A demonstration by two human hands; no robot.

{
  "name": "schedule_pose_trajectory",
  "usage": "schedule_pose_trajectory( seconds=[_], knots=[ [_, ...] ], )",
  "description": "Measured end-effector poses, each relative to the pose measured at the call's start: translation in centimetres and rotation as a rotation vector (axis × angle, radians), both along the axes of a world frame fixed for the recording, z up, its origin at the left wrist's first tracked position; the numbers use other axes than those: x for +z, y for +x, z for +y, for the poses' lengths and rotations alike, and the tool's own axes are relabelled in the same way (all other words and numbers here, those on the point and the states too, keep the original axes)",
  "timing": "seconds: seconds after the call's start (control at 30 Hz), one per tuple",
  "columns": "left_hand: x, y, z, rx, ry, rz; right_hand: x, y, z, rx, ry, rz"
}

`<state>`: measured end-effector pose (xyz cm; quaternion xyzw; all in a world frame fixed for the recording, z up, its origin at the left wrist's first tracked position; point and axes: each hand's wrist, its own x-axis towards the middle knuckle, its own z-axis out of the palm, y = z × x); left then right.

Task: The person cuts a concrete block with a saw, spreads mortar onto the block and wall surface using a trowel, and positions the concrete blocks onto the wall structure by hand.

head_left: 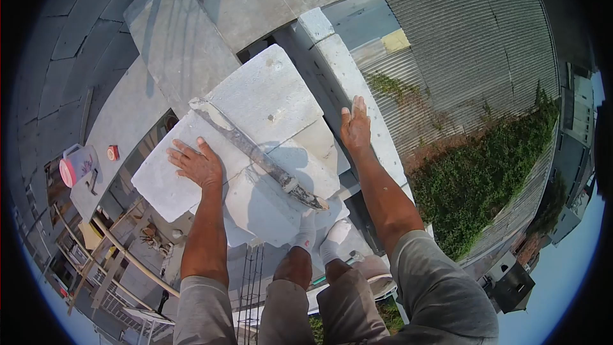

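Note:
My left hand (196, 163) lies with spread fingers on a large white block (167, 176), which looks like lightweight concrete. My right hand (356, 126) has its fingers stretched out beside a row of pale blocks (348, 70) forming a narrow wall; whether it touches them I cannot tell. Between the hands, more white blocks (268, 86) sit close together. Across them lies a long, narrow, mortar-stained tool (255, 153) with a dark, worn end towards my feet; its exact kind is unclear. Neither hand holds anything.
Grey boards (185, 32) span the far left. On one stand a pink-and-clear container (75, 166) and a small red tape measure (113, 153). Bamboo poles (134, 255) and a drop are at lower left. Steel rebar (250, 287) rises near my legs. A corrugated roof (472, 38) and greenery (485, 172) lie right.

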<state>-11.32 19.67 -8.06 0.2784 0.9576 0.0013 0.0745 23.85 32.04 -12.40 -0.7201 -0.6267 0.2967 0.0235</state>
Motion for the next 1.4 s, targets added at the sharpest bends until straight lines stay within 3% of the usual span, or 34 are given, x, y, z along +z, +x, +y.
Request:
schedule_pose_trajectory(
  seconds=[0.1, 0.2, 0.27, 0.33, 0.47, 0.6, 0.8, 0.97, 1.0, 1.1, 1.2, 1.27, 1.4],
  knots=[
    [0.1, -3.0, -2.9, -0.207, 0.136, -0.06, 1.2, 6.6, -10.9, -0.053, -0.221, -0.17],
    [5.3, -3.7, -4.1, -0.052, 0.032, -0.386, 6.9, 10.4, -17.5, -0.084, -0.441, -0.193],
    [7.1, -2.1, -6.7, -0.064, 0.039, -0.289, 10.2, 12.4, -19.8, -0.046, -0.473, -0.138],
    [10.3, 0.9, -8.4, 0.011, 0.175, -0.417, 13.6, 13.2, -20.1, -0.064, -0.493, -0.073],
    [18.1, 9.2, -10.4, 0.136, 0.14, -0.614, 20.4, 13.2, -18.2, -0.094, -0.348, 0.063],
    [17.7, 14.5, -15.8, 0.091, 0.047, -0.876, 26.4, 14.0, -17.1, -0.147, -0.183, 0.194],
    [28.4, 21.5, -16.3, -0.213, -0.091, -0.869, 35.6, 18.5, -23.7, -0.124, -0.21, 0.148],
    [28.5, 21.5, -17.3, -0.274, -0.024, -0.939, 37.4, 25.9, -32.8, -0.248, -0.272, 0.015],
    [30.8, 22.0, -17.2, -0.273, 0.012, -0.916, 37.4, 27.6, -35.0, -0.284, -0.267, 0.0],
    [30.0, 21.2, -18.5, -0.31, 0.02, -0.828, 37.9, 31.5, -39.8, -0.347, -0.287, -0.058],
    [32.8, 21.6, -19.8, -0.317, 0.019, -0.848, 39.3, 33.8, -43.5, -0.416, -0.301, -0.089],
    [35.6, 22.1, -20.2, -0.295, -0.109, -0.867, 38.4, 35.1, -45.2, -0.458, -0.298, -0.097],
    [36.8, 23.1, -22.7, -0.324, -0.195, -0.831, 42.9, 32.5, -45.7, -0.401, -0.284, 0.009]
  ],
)
